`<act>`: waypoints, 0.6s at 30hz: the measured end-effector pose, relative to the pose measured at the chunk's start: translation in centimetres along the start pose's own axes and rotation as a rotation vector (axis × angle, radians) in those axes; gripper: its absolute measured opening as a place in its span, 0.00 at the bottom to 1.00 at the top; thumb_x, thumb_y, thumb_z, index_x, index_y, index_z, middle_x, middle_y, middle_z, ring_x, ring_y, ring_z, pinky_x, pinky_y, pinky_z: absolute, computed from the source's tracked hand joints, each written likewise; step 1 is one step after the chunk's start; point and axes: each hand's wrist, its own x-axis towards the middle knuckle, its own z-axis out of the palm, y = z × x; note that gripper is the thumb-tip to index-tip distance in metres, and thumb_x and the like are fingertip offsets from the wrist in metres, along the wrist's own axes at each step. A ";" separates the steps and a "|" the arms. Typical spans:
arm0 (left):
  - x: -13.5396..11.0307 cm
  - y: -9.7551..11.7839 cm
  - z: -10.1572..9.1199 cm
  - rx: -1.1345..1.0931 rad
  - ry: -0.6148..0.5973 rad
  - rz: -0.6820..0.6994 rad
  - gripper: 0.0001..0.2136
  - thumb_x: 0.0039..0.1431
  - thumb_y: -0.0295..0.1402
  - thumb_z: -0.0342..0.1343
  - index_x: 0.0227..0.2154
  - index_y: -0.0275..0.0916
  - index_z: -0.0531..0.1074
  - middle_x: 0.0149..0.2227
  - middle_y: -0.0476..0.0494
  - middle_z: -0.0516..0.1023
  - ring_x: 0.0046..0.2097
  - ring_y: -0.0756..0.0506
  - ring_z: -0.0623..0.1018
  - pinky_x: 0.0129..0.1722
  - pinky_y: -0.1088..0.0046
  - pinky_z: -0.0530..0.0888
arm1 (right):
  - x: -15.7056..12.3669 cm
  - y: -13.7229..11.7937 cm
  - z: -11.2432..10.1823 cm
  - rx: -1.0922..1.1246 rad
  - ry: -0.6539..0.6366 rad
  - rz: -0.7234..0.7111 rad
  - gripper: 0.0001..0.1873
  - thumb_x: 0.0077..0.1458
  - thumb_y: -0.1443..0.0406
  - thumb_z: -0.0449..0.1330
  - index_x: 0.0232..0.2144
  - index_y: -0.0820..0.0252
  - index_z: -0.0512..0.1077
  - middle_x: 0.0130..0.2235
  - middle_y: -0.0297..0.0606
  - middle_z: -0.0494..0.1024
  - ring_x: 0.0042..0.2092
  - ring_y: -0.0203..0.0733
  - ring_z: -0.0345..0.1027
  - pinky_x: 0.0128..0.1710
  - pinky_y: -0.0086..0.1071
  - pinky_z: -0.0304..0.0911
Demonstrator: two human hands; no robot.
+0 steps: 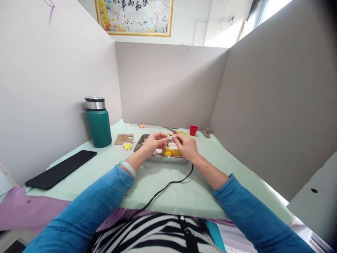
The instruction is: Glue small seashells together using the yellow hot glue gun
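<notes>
Over a metal tray point(163, 160), my left hand point(155, 143) and my right hand point(189, 147) meet with fingertips closed on a small white piece point(171, 137). What kind of piece it is, I cannot make out. Just beneath my hands, a yellow hot glue gun point(173, 152) lies in the tray with its pale nozzle pointing toward me. White and coloured bits lie around it, partly hidden by my fingers. A black cord point(168, 184) runs from near the tray's right front corner toward my lap.
Left of the tray lie a brown card point(124, 139) and a dotted round piece with a yellow flower point(126, 146). A green bottle point(98, 127) and a black flat slab point(61, 169) stand farther left. Behind are yellow-handled scissors point(181, 133), a red cup point(193, 130) and grey partitions point(168, 84).
</notes>
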 end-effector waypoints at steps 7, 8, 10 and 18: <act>-0.3 0.1 0.1 0.076 -0.065 0.011 0.14 0.46 0.38 0.63 0.29 0.34 0.68 0.21 0.51 0.69 0.22 0.53 0.71 0.25 0.74 0.71 | 0.2 0.0 -0.2 0.113 -0.099 -0.015 0.13 0.59 0.62 0.48 0.29 0.59 0.68 0.29 0.36 0.72 0.31 0.38 0.63 0.31 0.29 0.53; -0.2 0.1 0.1 0.086 -0.070 0.013 0.14 0.46 0.38 0.63 0.30 0.34 0.68 0.20 0.51 0.70 0.22 0.53 0.71 0.25 0.74 0.71 | 0.2 0.0 -0.1 0.110 -0.108 -0.020 0.13 0.59 0.62 0.47 0.29 0.59 0.68 0.29 0.36 0.72 0.31 0.37 0.63 0.31 0.29 0.53; -0.2 0.0 0.0 0.100 -0.083 0.024 0.15 0.47 0.39 0.63 0.33 0.35 0.68 0.22 0.50 0.71 0.22 0.52 0.72 0.25 0.74 0.70 | 0.2 0.0 0.0 0.100 -0.125 -0.030 0.13 0.60 0.62 0.46 0.29 0.59 0.68 0.29 0.36 0.72 0.30 0.37 0.62 0.30 0.28 0.52; -0.3 0.3 0.3 0.117 -0.095 0.052 0.20 0.44 0.37 0.65 0.38 0.35 0.66 0.29 0.47 0.74 0.22 0.53 0.73 0.23 0.76 0.69 | 0.0 -0.3 0.0 0.104 -0.129 -0.050 0.10 0.56 0.65 0.48 0.28 0.59 0.68 0.29 0.36 0.72 0.30 0.36 0.61 0.30 0.28 0.52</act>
